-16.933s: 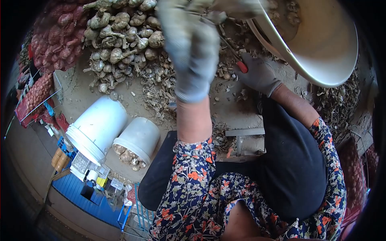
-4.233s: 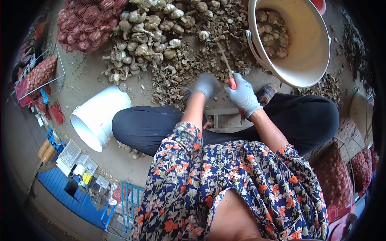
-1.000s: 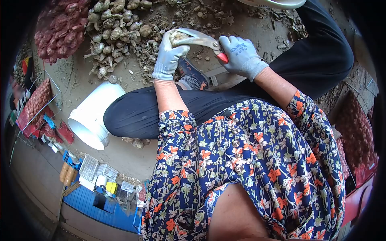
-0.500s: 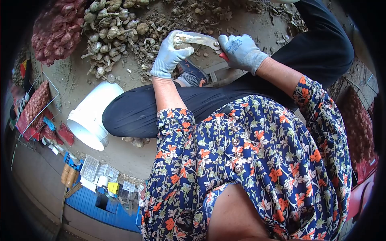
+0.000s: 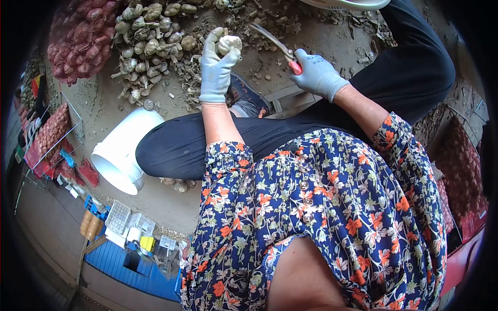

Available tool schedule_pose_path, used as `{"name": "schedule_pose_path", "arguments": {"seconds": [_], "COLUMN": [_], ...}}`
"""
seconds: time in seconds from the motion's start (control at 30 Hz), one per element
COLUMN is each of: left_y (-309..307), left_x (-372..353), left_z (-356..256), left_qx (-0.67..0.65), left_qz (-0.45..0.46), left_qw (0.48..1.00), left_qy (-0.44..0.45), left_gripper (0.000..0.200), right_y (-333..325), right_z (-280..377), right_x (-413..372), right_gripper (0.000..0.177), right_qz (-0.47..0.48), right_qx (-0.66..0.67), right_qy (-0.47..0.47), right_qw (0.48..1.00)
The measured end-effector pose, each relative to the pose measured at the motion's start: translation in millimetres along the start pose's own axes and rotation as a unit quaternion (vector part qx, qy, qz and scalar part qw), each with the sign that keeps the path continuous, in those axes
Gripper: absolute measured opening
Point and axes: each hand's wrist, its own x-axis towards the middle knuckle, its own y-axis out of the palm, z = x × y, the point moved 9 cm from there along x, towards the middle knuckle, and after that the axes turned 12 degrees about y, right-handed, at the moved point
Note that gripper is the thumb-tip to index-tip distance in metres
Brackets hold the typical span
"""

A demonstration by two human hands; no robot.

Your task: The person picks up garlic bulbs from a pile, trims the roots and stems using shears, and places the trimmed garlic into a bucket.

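My left hand [image 5: 216,70], in a pale grey work glove, is closed around a whitish garlic bulb [image 5: 229,45], which shows between thumb and fingers. My right hand [image 5: 317,74], gloved alike, grips the red handle of a curved knife [image 5: 274,40]. The blade points up and to the left, apart from the bulb, and is seen nearly edge-on. To the left of my left hand lies a heap of garlic bulbs [image 5: 150,46] with dry stems. Dry garlic scraps [image 5: 194,85] are scattered on the ground around it.
A white bucket [image 5: 122,147] lies tipped beside my left knee. Red mesh sacks of bulbs [image 5: 83,41] stand at upper left and at the right edge. A pale basin rim [image 5: 353,5] shows at the top. A few bulbs [image 5: 179,185] lie below the knee.
The knife blade has come away from my left hand and swung upward. My right hand has shifted slightly right and down. The garlic bulb now shows in my left hand.
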Motion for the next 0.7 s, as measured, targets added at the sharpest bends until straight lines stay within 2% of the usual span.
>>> {"name": "schedule_pose_path", "arguments": {"seconds": [0.03,0.07,0.23,0.3,0.33,0.37,0.43,0.47,0.5,0.57,0.6,0.63,0.7], "left_y": [0,-1,4,10,9,10,19,15,18,33,34,54,109], "left_x": [2,3,1,-1,0,-2,-4,-4,-4,4,11,23,45], "left_z": [-8,-10,-6,-7,-2,0,-6,0,0,-11,-6,-29,-74], "left_qx": [0.105,0.172,0.246,0.237,0.294,0.271,0.329,0.340,0.343,0.400,0.372,0.373,0.286], "left_qz": [0.000,0.005,0.027,0.048,0.074,0.067,0.083,0.085,0.086,0.083,0.069,0.062,0.082], "left_qw": [0.994,0.984,0.969,0.970,0.953,0.960,0.941,0.937,0.934,0.913,0.926,0.924,0.932], "left_qy": [0.043,0.041,0.021,0.025,0.018,0.019,-0.001,0.006,0.050,-0.014,0.001,0.060,0.206], "left_gripper": [0.062,0.066,0.074,0.077,0.078,0.078,0.079,0.081,0.082,0.082,0.081,0.077,0.071], "right_y": [-2,-2,-4,4,11,14,16,15,16,21,24,25,32], "right_z": [2,4,24,26,27,28,35,33,28,16,10,4,-5], "right_x": [0,-1,0,5,9,10,9,8,8,7,3,3,8], "right_gripper": [0.034,0.036,0.043,0.047,0.052,0.052,0.052,0.050,0.044,0.038,0.037,0.036,0.035], "right_qz": [-0.015,-0.028,-0.030,0.006,0.044,0.043,0.083,0.099,0.084,0.066,0.049,0.033,0.049], "right_qx": [-0.023,-0.046,-0.083,-0.044,0.002,0.002,0.050,0.050,0.078,0.143,0.161,0.178,0.182], "right_qy": [-0.016,-0.031,-0.064,-0.087,-0.090,-0.091,-0.092,-0.071,-0.065,-0.047,-0.033,-0.019,0.019], "right_qw": [1.000,0.998,0.994,0.995,0.995,0.995,0.991,0.991,0.991,0.986,0.985,0.983,0.982]}}
